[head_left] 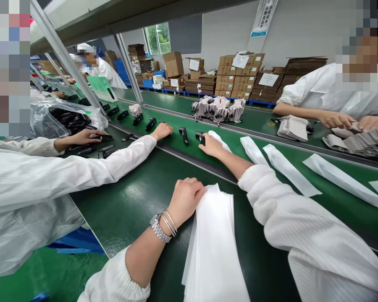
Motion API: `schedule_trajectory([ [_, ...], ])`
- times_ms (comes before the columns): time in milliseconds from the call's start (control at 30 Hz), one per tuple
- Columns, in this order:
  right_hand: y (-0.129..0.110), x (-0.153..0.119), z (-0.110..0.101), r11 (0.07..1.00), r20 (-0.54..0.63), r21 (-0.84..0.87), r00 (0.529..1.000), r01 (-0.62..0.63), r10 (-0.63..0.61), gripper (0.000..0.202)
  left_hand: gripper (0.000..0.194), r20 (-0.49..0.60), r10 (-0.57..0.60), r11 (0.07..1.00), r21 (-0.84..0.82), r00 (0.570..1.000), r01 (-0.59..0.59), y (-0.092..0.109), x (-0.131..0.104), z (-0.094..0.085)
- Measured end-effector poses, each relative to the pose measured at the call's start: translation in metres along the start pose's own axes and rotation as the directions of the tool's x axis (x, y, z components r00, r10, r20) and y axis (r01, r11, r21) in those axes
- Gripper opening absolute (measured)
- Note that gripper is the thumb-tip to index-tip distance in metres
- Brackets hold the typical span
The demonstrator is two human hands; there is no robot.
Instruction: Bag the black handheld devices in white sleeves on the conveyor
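My left hand (186,199), with a watch and bangles at the wrist, is closed at the top corner of a stack of long white sleeves (216,243). Its thumb and fingers pinch the upper edge; how many layers they grip I cannot tell. Farther forward, my right hand (213,147) has its fingers closed around a small black handheld device (200,136) on the green belt. Just left of it stands another black device (184,136). A single white sleeve (219,140) lies partly behind my right hand, and more white sleeves (291,170) are spread along the belt to the right.
At left, a co-worker's hand (162,131) reaches onto the belt near several black devices (151,124); the other hand (87,136) holds one. Across the line, a person handles grey bundles (362,140). Bundled cables (219,109) sit beyond the belt, and a metal post (129,69) rises behind.
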State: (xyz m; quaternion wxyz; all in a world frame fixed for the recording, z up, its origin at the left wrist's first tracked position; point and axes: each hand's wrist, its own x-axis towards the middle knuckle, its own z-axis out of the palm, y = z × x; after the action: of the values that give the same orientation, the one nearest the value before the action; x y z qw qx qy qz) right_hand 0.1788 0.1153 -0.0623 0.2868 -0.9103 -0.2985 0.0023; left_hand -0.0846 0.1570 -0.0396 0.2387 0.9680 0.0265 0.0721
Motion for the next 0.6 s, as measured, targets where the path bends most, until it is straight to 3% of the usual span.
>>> schedule_trajectory([
  [100, 0.005, 0.0, 0.009, 0.991, 0.04, 0.114, 0.997, -0.07, 0.066, 0.051, 0.031, 0.001, 0.032, 0.999, -0.006, 0.999, -0.032, -0.001, 0.002, 0.0],
  [233, 0.006, -0.02, -0.005, 0.948, 0.087, 0.305, 0.994, -0.095, 0.072, 0.059, 0.016, -0.03, 0.046, 0.996, -0.074, 0.998, -0.048, 0.0, 0.002, -0.002],
  [300, 0.002, -0.047, -0.019, 0.808, 0.121, 0.588, 0.992, -0.045, -0.033, 0.069, 0.011, -0.063, 0.066, 0.996, -0.064, 0.996, -0.07, 0.0, 0.001, -0.004],
  [367, -0.003, -0.08, -0.034, 0.528, 0.135, 0.849, 0.975, -0.023, -0.174, 0.083, 0.005, -0.113, 0.084, 0.994, -0.062, 0.99, -0.091, 0.001, 0.0, -0.006],
  [433, -0.006, -0.11, -0.047, 0.358, 0.147, 0.932, 0.956, -0.048, -0.254, 0.095, 0.007, -0.167, 0.069, 0.992, -0.093, 0.984, -0.086, 0.001, 0.0, -0.006],
  [500, -0.007, -0.133, -0.053, 0.316, 0.161, 0.947, 0.945, -0.066, -0.286, 0.101, 0.012, -0.203, 0.044, 0.986, -0.151, 0.978, -0.075, 0.001, 0.001, -0.006],
  [600, -0.008, -0.151, -0.052, 0.325, 0.155, 0.944, 0.939, -0.049, -0.309, 0.098, 0.011, -0.214, 0.053, 0.95, -0.291, 0.975, -0.116, 0.004, 0.001, -0.006],
])
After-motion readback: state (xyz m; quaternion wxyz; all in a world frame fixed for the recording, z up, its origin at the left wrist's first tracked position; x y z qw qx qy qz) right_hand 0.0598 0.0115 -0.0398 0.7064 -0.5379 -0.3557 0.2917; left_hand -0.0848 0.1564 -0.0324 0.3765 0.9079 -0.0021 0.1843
